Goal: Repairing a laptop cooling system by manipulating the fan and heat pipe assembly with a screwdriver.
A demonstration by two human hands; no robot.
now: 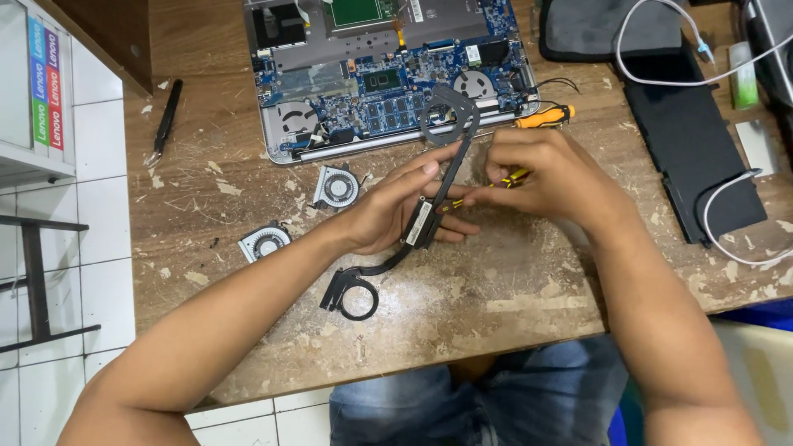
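While the long black metal heat pipe with a ring bracket at each end (417, 221) is being held up just in front of the opened laptop chassis with its exposed blue circuit board (388, 78), the step in hand appears to be work on the pipe's middle plate. In the head view, the left hand (396, 216) is curling narrowly around that middle section, thumb on top, gripping it. The right hand (549, 177) is closing around a slim yellow-and-black tool (508, 179) whose tip is meeting the pipe. One ring end is resting on the worn wooden table (512, 289); the other is rising toward the chassis. Two small round grey fans (335, 187) are lying left of the pipe. The next move probably calls for a steady grip and light tip pressure.
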